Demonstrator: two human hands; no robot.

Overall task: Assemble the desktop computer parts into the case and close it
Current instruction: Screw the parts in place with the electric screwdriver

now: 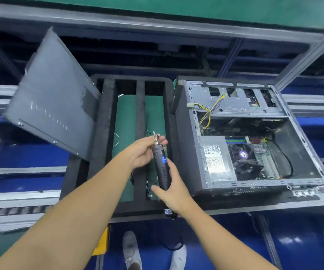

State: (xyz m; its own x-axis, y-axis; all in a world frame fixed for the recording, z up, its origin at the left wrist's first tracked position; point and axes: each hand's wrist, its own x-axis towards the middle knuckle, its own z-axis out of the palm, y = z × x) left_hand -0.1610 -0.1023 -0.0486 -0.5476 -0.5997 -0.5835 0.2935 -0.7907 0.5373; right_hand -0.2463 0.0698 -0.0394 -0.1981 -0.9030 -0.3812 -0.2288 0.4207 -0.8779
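**Both hands on the electric screwdriver, open case beside it**

The right hand (172,191) grips the lower body of the black electric screwdriver (162,166), fingers curled round it. The left hand (144,152) pinches the metal bit (155,136) at its upper end with curled fingers. The tool is tilted, tip pointing up and away.

Behind the screwdriver lies a black foam tray (106,106) with long slots that show a green mat (125,117). The hands and tool cover part of the slot nearest them. Small screws (149,189) lie in that slot, just left of the screwdriver's lower end.

Right of the screwdriver, the computer case (188,133) lies on its side on the worktop (254,206), its open side facing up. Inside it are the power supply (216,154), a motherboard and yellow wires (208,112).

Left of the screwdriver, well apart, the grey side panel (54,102) stands tilted, hiding the tray's far left corner.

Below the screwdriver, white shoes (131,248) stand on the blue floor.
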